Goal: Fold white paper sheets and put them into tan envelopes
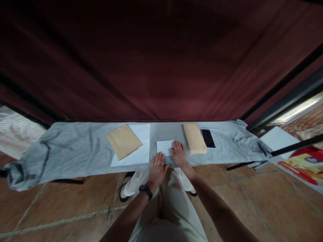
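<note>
A small folded-looking white sheet of paper (164, 146) lies on the grey cloth in front of me. My left hand (156, 169) rests flat at its lower left edge, fingers stretched out. Across its right end lies my right hand (179, 154), also flat with the fingers extended. To the left, brown envelopes (124, 142) lie at a slant over larger white paper (142, 134). A stack of brown envelopes (194, 138) sits to the right of my right hand, and a dark-screened phone (208, 138) is beside it.
The grey cloth (83, 148) covers a long narrow surface. A dark red fabric wall (161, 67) rises behind it. Black metal bars (297, 146) stand at the right, near a red and yellow box (305, 164). Tiled floor (234, 195) lies below.
</note>
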`<state>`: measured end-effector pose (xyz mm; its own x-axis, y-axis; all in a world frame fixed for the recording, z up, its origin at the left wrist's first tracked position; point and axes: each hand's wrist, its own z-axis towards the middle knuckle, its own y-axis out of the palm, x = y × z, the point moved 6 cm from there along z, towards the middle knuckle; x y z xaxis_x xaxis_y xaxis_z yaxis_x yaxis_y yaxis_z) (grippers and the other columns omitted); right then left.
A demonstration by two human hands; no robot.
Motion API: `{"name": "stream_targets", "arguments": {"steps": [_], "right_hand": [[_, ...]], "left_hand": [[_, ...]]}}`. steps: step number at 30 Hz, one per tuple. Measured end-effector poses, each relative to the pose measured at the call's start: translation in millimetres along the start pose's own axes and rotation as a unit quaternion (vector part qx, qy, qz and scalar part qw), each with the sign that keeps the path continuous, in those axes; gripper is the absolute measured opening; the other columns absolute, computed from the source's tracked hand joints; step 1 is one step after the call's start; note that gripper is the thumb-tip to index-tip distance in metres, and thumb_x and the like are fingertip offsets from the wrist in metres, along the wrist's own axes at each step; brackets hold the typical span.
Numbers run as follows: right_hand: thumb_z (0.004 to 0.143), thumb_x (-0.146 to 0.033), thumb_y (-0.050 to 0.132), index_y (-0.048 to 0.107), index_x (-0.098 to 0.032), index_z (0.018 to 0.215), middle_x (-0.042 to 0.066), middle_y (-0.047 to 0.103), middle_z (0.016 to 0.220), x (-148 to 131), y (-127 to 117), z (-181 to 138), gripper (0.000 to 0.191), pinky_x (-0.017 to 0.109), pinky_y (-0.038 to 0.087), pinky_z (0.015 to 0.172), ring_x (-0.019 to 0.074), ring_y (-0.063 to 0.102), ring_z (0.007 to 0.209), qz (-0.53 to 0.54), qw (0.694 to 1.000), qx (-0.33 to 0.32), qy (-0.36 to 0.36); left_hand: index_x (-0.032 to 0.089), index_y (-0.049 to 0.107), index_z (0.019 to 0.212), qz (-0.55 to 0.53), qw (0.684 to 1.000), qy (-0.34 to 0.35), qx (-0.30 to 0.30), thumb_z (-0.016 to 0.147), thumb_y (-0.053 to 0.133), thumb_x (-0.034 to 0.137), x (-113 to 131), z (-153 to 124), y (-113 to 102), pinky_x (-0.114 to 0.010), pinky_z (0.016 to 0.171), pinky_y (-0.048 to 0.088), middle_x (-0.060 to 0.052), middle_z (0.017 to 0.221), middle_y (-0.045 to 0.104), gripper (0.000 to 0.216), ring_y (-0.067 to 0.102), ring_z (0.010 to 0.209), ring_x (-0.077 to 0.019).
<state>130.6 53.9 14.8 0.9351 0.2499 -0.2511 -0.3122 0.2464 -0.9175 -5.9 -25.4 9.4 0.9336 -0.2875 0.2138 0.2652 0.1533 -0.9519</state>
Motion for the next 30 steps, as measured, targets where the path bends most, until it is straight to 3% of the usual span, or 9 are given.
{"name": "stream_targets", "arguments": {"steps": [6, 9, 14, 22, 30], "right_hand": [[0.109, -0.032, 0.029, 0.049, -0.022, 0.150, 0.004, 0.044, 0.158, -63.0, 12.3, 5.1, 0.047, 0.041, 0.028, 0.124, 0.0174, 0.037, 0.149, 0.064, 0.976, -0.134, -0.159], [0.109, -0.032, 0.028, 0.049, -0.023, 0.149, 0.002, 0.042, 0.159, -76.3, 20.4, 7.8, 0.046, 0.040, 0.028, 0.125, 0.0151, 0.037, 0.149, 0.057, 0.966, -0.172, -0.183], [0.109, -0.035, 0.029, 0.044, -0.023, 0.153, 0.002, 0.035, 0.163, -66.8, 26.4, 19.5, 0.047, 0.041, 0.025, 0.125, 0.0168, 0.032, 0.151, 0.024, 0.968, -0.178, -0.173], [0.108, -0.035, 0.034, 0.041, -0.021, 0.155, 0.006, 0.033, 0.164, -42.7, 27.7, 32.7, 0.049, 0.043, 0.024, 0.124, 0.0221, 0.035, 0.150, 0.004, 0.981, -0.137, -0.138], [0.107, -0.040, 0.036, 0.038, -0.012, 0.156, 0.015, 0.037, 0.161, -5.7, 21.7, 19.7, 0.056, 0.048, 0.024, 0.122, 0.0264, 0.035, 0.149, -0.005, 0.997, -0.064, -0.031]], "left_hand": [[0.003, 0.044, 0.149, 0.009, 0.999, 0.012, -0.028, 0.098, 0.044, 0.034, -2.3, 0.7, 7.8, -0.055, 0.123, 0.029, -0.023, 0.154, 0.047, 0.059, 0.035, 0.149, -0.0332], [0.002, 0.046, 0.147, 0.008, 0.999, 0.020, -0.027, 0.098, 0.043, 0.032, -5.1, -0.8, 10.2, -0.056, 0.121, 0.030, -0.024, 0.151, 0.050, 0.058, 0.038, 0.148, -0.0337], [0.006, 0.044, 0.149, 0.000, 0.999, 0.039, -0.022, 0.097, 0.046, 0.039, -7.1, -2.2, 8.3, -0.057, 0.122, 0.029, -0.022, 0.154, 0.047, 0.061, 0.038, 0.148, -0.0327], [0.002, 0.039, 0.151, 0.007, 0.998, 0.052, -0.017, 0.097, 0.049, 0.041, -6.5, -1.2, 5.9, -0.051, 0.124, 0.027, -0.023, 0.158, 0.040, 0.067, 0.030, 0.152, -0.0306], [0.004, 0.042, 0.150, -0.006, 0.998, 0.061, -0.004, 0.100, 0.045, 0.045, -7.3, -4.3, -2.5, -0.050, 0.123, 0.029, -0.022, 0.159, 0.040, 0.065, 0.030, 0.152, -0.0302]]}}
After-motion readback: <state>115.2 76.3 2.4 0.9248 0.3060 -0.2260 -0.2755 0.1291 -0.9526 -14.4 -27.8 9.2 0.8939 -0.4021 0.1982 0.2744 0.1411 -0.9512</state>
